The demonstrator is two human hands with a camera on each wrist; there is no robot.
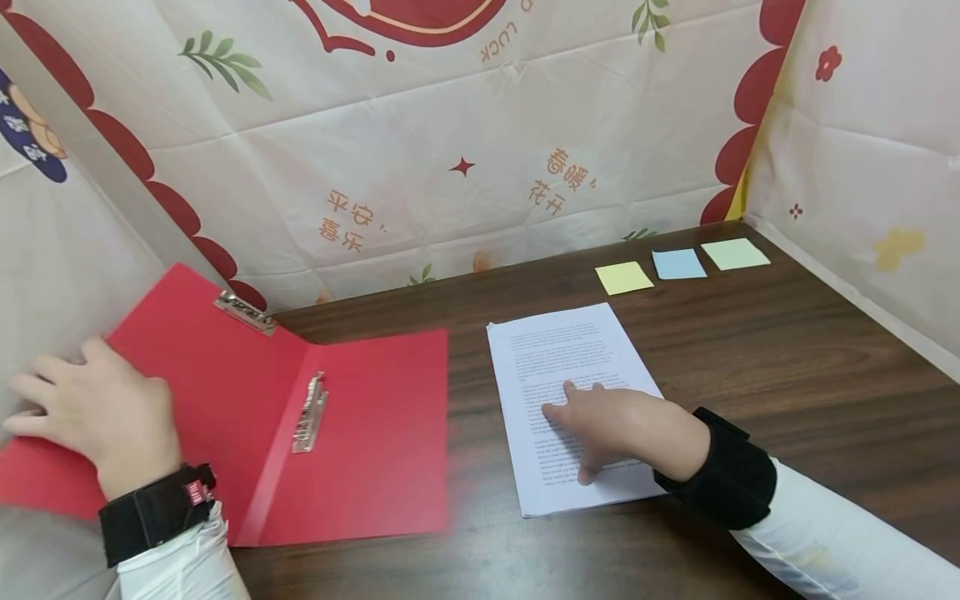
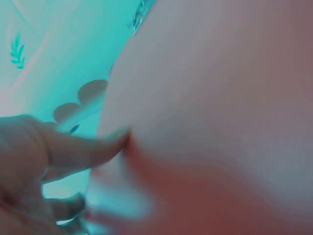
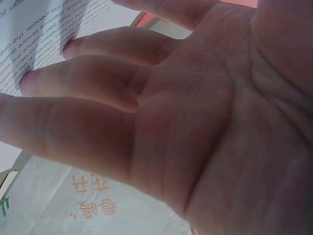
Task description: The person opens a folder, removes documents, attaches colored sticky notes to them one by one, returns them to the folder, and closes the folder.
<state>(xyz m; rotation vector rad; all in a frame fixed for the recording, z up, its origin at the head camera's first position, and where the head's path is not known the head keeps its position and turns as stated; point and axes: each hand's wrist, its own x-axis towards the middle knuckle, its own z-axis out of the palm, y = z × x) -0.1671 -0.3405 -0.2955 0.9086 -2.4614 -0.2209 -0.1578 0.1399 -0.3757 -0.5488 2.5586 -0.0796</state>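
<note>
A red clip folder (image 1: 375, 433) lies spread open at the left, its left cover tilted up off the table. My left hand (image 1: 105, 408) holds that cover near its outer edge. In the left wrist view a digit (image 2: 102, 147) presses on the cover's surface (image 2: 205, 98), with other fingers around the edge. Two metal clips show inside, one on the cover (image 1: 246, 312) and one near the spine (image 1: 310, 414). My right hand (image 1: 615, 425) rests on a stack of printed paper (image 1: 555, 350), fingers loosely extended, fingertips on the top sheet in the right wrist view.
Yellow (image 1: 624, 278), blue (image 1: 678, 264) and green (image 1: 736, 254) sticky notes lie in a row at the back right of the brown wooden table (image 1: 810, 358). Patterned cloth walls (image 1: 450, 200) enclose the table at the back and both sides.
</note>
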